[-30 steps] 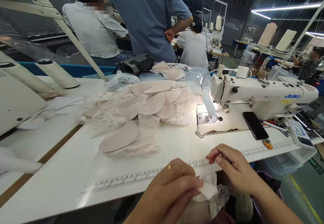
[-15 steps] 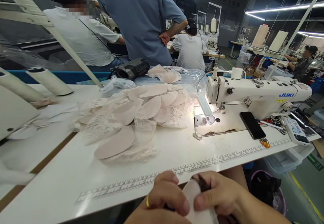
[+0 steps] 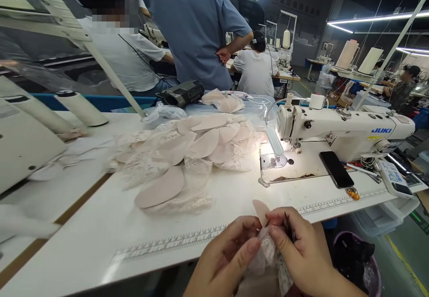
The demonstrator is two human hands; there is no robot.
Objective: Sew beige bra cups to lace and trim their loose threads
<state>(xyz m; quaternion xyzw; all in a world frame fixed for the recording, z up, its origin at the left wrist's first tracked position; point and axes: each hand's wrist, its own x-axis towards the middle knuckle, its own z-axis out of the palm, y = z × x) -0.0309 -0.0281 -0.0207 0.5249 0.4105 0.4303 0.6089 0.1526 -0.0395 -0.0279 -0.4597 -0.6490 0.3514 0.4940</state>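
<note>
At the table's front edge, both my hands pinch one lace fabric piece. Its white lace (image 3: pixel 266 248) hangs below my fingers, and a pale pink rounded flap (image 3: pixel 260 210) sticks up above them. My left hand (image 3: pixel 228 254) closes thumb and fingers on the lace from the left. From the right, my right hand (image 3: pixel 298 243) grips it close to the other hand. A thin dark pointed tool (image 3: pixel 288 225) shows among the right fingers; its kind is not clear. Beyond my hands lies a heap of similar pink and lace pieces (image 3: pixel 204 140).
A white sewing machine (image 3: pixel 342 127) with a lit lamp (image 3: pixel 275 140) stands at the right. Near it lie a black phone (image 3: pixel 336 169) and an orange trinket (image 3: pixel 352 193). A printed ruler (image 3: pixel 174 241) runs along the front edge. Thread cones (image 3: pixel 80 109) stand left; several people are beyond.
My hands have risen over the table edge and turned, bringing the lace and the upright pink flap into view. The camera view has shifted slightly left.
</note>
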